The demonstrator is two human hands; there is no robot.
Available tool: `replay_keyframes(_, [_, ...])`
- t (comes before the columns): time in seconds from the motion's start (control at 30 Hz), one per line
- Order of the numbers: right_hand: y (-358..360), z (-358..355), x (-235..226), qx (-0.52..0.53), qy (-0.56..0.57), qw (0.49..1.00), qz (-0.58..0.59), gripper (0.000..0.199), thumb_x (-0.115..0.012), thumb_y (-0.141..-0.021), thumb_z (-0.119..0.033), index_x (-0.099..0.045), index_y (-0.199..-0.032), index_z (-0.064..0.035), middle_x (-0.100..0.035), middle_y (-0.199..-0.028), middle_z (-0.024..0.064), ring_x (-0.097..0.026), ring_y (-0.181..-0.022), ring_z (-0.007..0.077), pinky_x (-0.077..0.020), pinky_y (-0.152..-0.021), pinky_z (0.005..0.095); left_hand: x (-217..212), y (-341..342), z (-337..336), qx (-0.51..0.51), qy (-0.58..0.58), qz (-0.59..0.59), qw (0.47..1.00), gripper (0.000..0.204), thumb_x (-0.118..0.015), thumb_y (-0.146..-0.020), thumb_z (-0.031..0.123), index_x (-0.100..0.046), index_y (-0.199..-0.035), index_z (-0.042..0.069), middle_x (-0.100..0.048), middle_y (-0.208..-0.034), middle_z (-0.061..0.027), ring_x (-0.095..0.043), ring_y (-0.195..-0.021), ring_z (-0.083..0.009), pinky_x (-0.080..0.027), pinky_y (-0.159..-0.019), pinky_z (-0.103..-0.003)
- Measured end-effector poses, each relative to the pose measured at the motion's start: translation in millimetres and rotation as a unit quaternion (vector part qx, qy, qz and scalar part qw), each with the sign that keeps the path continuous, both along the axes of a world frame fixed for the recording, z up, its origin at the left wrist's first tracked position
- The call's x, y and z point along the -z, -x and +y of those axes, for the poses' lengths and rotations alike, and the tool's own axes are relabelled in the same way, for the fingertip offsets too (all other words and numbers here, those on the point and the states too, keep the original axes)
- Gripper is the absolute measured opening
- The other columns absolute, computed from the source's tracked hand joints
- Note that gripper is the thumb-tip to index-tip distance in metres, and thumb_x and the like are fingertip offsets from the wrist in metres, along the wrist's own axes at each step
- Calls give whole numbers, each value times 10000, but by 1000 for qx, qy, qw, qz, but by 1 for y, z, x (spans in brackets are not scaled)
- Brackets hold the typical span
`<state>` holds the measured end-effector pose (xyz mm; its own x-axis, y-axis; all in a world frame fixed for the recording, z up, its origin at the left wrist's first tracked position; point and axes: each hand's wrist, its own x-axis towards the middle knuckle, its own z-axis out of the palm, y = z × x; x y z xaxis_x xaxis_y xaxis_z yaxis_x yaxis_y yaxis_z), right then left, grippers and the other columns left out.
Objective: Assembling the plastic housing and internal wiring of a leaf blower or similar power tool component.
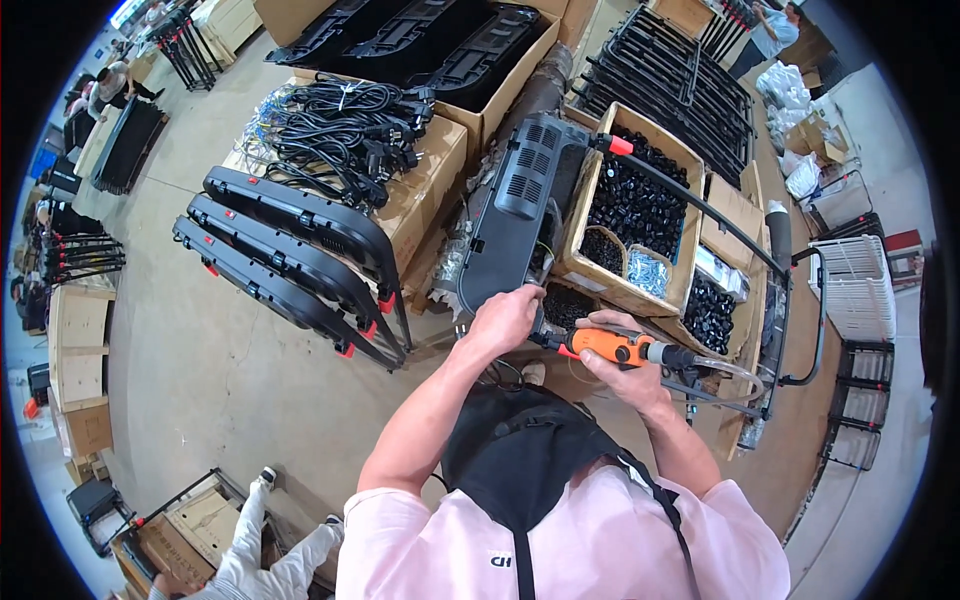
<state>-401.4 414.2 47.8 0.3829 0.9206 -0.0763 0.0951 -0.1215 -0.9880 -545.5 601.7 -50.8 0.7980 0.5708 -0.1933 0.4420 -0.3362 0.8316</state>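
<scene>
Holds an orange power driver [596, 346] in the right hand [641, 388], with thumb and fingers wrapped around the barrel, just in front of a black apron [535, 440]. Points the dark nose leftward, close to the left hand [507, 318] and the near end of a long, vented black housing [505, 228]. Sets the left hand at that near end, with fingers bent over the edge; cannot tell whether pinching anything there, with the fingertips hidden. Trails a clear hose [735, 371] in a curve from the driver's rear.

Has just right of the housing a cardboard parts box [612, 285], with small black plastic parts [640, 190], tiny dark pieces [603, 250] and silvery screws [648, 272] in separate compartments. Shows a black tube [700, 204] with a red collar running across this box.

Has to the left three black curved units [290, 255] with red parts, side by side; beyond, a heap of black cables [345, 130] on a carton [445, 165]. Farther off, has black shells [500, 45] in an open box and, to the right, stacked tube frames [670, 80]. Shares the floor [230, 410] with a person in light trousers [250, 555], lower left.
</scene>
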Motion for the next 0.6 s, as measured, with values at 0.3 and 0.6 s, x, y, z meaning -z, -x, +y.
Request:
replay_keyframes(0.3, [5,5,2,-10,22,998,-59,501,-824,-896,-97,-612,-1344,-20,-728,-1265,113,-684,-1164,187,-536,-1057,352,-5,7,7,76,-60,65,993,325,-536,-988,156,-692,-1255,53,-739,-934,-252,-720,-928,-444,-558,-832,-535])
replay_keyframes(0.6, [15,25,-3,-93,71,976,-182,444,-821,-876,-134,-671,-1290,-76,-744,-1211,82,-726,-1046,200,-569,-966,341,34,14,-1,-31,-8,-58,998,279,-587,-1050,209,-659,-1237,15,-756,-959,-188,-734,-815,-363,-567,-718,-463])
